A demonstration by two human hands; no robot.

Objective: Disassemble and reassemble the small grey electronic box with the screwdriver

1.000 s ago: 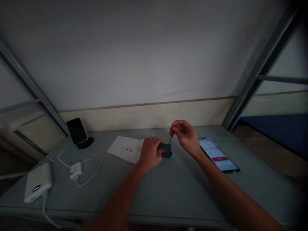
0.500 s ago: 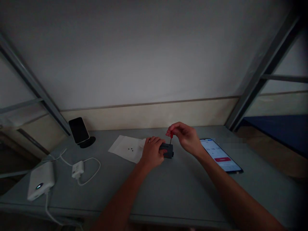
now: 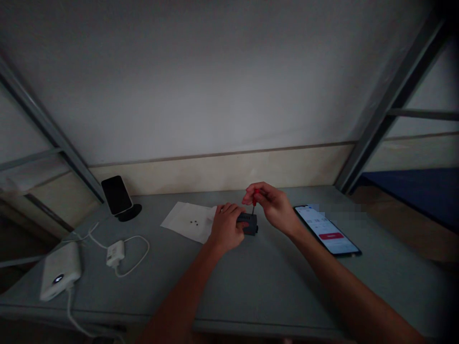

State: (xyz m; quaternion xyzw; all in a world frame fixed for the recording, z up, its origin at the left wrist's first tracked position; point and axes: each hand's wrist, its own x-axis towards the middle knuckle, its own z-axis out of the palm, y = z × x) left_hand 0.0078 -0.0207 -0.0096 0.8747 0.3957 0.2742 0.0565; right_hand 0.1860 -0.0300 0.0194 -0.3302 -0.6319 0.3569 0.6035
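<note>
My left hand (image 3: 226, 225) is wrapped over a small dark grey box with slots along its top (image 3: 251, 225), pressing it to the table; its left part is hidden under my fingers. In my right hand (image 3: 274, 203) a small screwdriver with a red handle (image 3: 256, 196) is pinched, held nearly upright. Its shaft points down to the top of the box near the right end; whether the tip sits in a screw is too small to tell. Left of my left hand lies a white sheet (image 3: 181, 220) bearing several tiny dark pieces (image 3: 194, 222), which look like screws.
A phone with a lit screen (image 3: 324, 229) lies right of my right forearm. At the left stand a dark-screened device on a round base (image 3: 116, 195), a white power bank (image 3: 61, 270) and a white adapter (image 3: 115, 253) with cables. Metal posts (image 3: 390, 110) flank the table.
The fingers of my right hand have shifted slightly on the screwdriver handle, opening a little to the left. My left hand and the box stay in place.
</note>
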